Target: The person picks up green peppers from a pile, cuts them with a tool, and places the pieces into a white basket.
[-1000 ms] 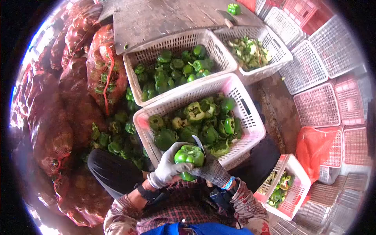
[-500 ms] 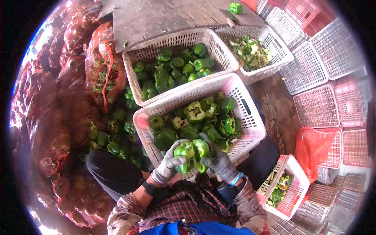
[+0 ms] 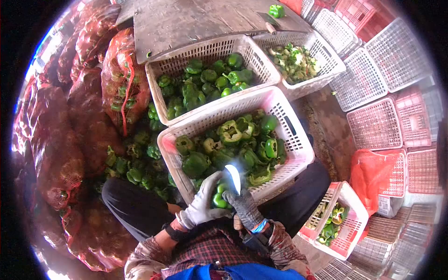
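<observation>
The left hand [image 3: 201,205] in a pale glove cups a green pepper [image 3: 219,198] close to the lap. The right hand [image 3: 242,207], in a dark glove, grips a knife [image 3: 233,178] just beside the pepper, blade up. Ahead sits a white crate [image 3: 284,121] of cut peppers.

Stacked empty crates [image 3: 379,123], dirt floor [image 3: 329,121]

Setting: produce sorting and trimming station, farm packing yard or wholesale market. Evidence: white perforated plastic crates of green bell peppers [image 3: 212,86] at centre; white crate of pepper offcuts [image 3: 298,63] upper right; red mesh sacks stuffed with peppers [image 3: 123,81] along left; stacked empty white and pink plastic crates [image 3: 387,60] at right; worn grey board [image 3: 196,21] at top.
</observation>
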`<state>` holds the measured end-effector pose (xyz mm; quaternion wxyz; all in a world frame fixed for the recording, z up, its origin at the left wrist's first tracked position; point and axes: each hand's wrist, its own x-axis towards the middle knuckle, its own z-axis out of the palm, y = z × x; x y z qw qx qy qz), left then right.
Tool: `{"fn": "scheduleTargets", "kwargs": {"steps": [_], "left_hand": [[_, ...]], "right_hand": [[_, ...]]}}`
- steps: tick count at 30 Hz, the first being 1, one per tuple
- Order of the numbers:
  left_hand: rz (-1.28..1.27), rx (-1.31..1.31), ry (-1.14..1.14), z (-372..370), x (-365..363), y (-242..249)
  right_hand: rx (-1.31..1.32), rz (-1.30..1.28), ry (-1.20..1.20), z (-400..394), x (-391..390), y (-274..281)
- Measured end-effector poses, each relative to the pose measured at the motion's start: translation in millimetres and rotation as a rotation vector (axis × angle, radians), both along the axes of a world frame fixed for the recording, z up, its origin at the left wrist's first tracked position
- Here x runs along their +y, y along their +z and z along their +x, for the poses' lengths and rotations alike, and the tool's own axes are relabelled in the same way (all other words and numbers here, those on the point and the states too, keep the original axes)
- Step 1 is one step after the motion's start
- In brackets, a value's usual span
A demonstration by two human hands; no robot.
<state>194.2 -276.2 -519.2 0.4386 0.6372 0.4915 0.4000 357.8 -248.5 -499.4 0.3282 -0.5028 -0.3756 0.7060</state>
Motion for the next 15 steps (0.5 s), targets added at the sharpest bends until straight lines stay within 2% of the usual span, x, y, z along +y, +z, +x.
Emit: {"fn": "scheduleTargets", "kwargs": {"steps": [1, 2, 4, 5, 7, 8, 9, 11, 13, 14, 15], "left_hand": [[-0.115, -0.123, 0.037, 2, -1, 1], [-0.316, -0.369, 0.024, 3, -3, 4], [-0.709, -0.866, 0.003, 5, -6, 17], [-0.669, -0.838, 0.024, 5, -4, 19], [-0.595, -0.778, 0.063, 3, 2, 22], [-0.676, -0.638, 0.165, 16, 4, 21], [-0.597, -0.671, 0.274, 25, 0, 16], [-0.626, -0.755, 0.291, 25, -1, 10], [-0.615, -0.741, 0.270, 22, -7, 8], [-0.607, -0.736, 0.255, 20, -9, 7], [-0.677, -0.868, 0.245, 18, -10, 0]], "right_hand": [[-0.005, 0.097, -0.060, -4, -3, 0], [-0.049, -0.080, -0.025, -4, -1, 0], [-0.009, 0.078, -0.154, -11, -2, -3], [0.049, 0.149, -0.205, -15, -2, -5], [-0.289, 0.383, -0.065, -10, -11, -29], [-0.458, 0.497, 0.007, -9, -16, -38], [-0.445, 0.521, 0.044, -10, -22, -48], [-0.226, 0.345, -0.017, -15, -19, -41], [-0.128, -0.094, 0.083, -8, -10, -14], [-0.124, -0.141, 0.159, -7, -6, -7], [-0.122, -0.185, 0.237, -5, -2, 1]]}}
